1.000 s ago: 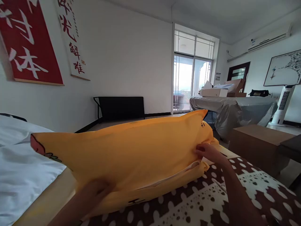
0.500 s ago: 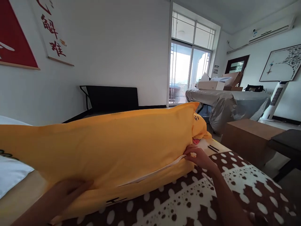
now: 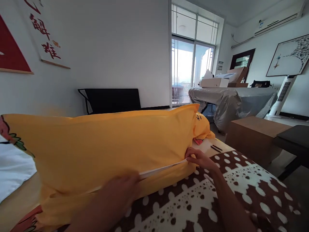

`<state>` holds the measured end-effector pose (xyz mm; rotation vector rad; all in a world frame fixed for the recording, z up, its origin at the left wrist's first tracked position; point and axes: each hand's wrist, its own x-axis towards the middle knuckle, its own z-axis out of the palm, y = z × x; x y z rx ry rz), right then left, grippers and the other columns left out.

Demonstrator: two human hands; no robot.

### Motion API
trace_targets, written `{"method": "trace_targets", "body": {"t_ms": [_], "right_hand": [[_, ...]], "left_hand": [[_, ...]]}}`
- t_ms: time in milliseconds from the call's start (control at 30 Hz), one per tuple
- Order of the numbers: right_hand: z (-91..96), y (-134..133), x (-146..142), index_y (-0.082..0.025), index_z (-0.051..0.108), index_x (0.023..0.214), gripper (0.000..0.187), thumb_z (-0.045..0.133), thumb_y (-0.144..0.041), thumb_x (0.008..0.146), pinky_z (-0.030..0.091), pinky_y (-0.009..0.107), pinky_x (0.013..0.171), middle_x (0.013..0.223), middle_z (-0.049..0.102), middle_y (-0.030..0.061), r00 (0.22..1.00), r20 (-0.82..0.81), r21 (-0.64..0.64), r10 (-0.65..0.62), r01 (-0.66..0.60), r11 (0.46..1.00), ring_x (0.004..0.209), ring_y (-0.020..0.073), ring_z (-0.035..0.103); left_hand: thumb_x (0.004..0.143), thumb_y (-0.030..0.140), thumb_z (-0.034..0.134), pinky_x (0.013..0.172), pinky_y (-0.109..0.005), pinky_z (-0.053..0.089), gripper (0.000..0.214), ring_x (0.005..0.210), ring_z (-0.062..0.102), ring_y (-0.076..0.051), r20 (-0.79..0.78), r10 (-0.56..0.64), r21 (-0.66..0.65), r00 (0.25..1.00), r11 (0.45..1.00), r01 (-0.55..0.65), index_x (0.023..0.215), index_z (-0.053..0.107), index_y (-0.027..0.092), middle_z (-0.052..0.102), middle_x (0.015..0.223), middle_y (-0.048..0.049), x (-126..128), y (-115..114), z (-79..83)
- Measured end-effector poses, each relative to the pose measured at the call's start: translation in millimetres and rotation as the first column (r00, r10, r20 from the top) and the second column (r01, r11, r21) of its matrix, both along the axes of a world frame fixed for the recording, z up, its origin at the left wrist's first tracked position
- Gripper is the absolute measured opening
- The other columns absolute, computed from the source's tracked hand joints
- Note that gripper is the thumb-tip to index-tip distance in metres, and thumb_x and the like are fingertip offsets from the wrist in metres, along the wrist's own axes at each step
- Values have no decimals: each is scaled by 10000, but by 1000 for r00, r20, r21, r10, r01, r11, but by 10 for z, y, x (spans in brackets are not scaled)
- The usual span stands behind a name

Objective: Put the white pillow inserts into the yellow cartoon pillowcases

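Note:
A plump orange pillow in its pillowcase (image 3: 108, 141) stands on its long side across the bed. Along its lower part runs a long opening edge with a white strip (image 3: 164, 168). My right hand (image 3: 196, 158) pinches the case at the right end of that opening, thumb and fingers closed on the fabric. My left hand (image 3: 123, 185) is at the middle of the opening, smeared by motion, so its fingers cannot be made out. Red and green printed shapes show at the pillowcase's left corners.
Under the pillow lies a brown and white dotted blanket (image 3: 183, 206). A second orange item (image 3: 202, 125) rests behind its right end, and white cloth (image 3: 16, 170) lies at left. Beyond are a black folding frame (image 3: 111, 100), a cardboard box (image 3: 256, 137) and a dark stool (image 3: 293, 138).
My left hand has moved right along the opening from the pillow's lower left. The pillow's left corner now stands clear in view. My right hand keeps its hold on the case.

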<state>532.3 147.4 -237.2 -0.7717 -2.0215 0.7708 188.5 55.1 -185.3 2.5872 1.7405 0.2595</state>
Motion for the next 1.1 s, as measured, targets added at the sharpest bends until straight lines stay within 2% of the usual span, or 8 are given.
{"method": "trace_targets", "body": {"t_ms": [100,167,233,333,500,700,933,1100], "right_hand": [[4,-19,1,-184,658,788,223,619,-402,814,392,300,802,835,559,33,1000,-10,-23,12,-12,1000,837,165,517],[4,-30,-4,-186,680,771,203,652,-386,789,393,306,821,835,565,37,1000,-17,-40,13,-13,999,863,173,521],[-1,-31,-10,-191,700,758,189,679,-379,765,400,308,818,824,567,39,1000,-29,-60,7,-8,998,867,177,524],[-22,-10,-13,-204,723,765,184,702,-385,739,407,318,824,833,570,43,999,-47,-87,-6,2,996,877,184,529],[-55,13,28,-202,728,768,206,690,-403,747,421,321,832,853,603,46,997,-69,-133,37,-46,990,863,178,554],[-66,2,129,-175,626,897,264,597,-425,817,459,310,773,867,650,58,960,-276,-265,-47,-29,964,834,183,594],[18,-8,75,-189,648,845,174,666,-344,768,415,341,882,964,598,69,991,-67,-60,-116,112,992,943,206,551],[58,-60,31,-192,641,897,187,621,-352,802,405,337,893,983,605,62,994,66,-65,-84,89,994,954,205,542]], "left_hand": [[902,328,298,845,-423,423,354,964,582,-269,-29,-220,-64,975,974,217,1121,558,227,643,1041,-95,753,-3,77],[901,287,329,874,-415,431,387,1031,576,-266,19,-297,-60,955,953,298,1250,479,211,618,1136,-117,1157,29,69],[897,290,350,838,-420,452,390,1000,595,-280,58,-305,-11,950,952,307,1241,492,177,630,1103,-144,1454,93,-7],[885,244,347,721,-425,475,344,876,635,-301,111,-229,8,967,973,230,1141,550,138,665,959,-160,1717,221,-207],[866,133,325,661,-390,464,317,815,652,-289,167,-106,-110,980,986,125,1050,584,143,686,885,-142,1820,355,-480],[883,145,311,696,-373,470,314,833,650,-252,228,-135,-43,964,988,149,1027,587,188,688,948,-101,1760,405,-610],[897,165,274,662,-389,470,352,777,643,-261,223,-154,-3,963,987,158,1045,594,168,686,842,-118,1752,428,-678],[884,123,307,709,-339,485,365,833,644,-205,323,-229,71,918,973,218,1137,559,202,679,1020,-97,1733,408,-694]]}}
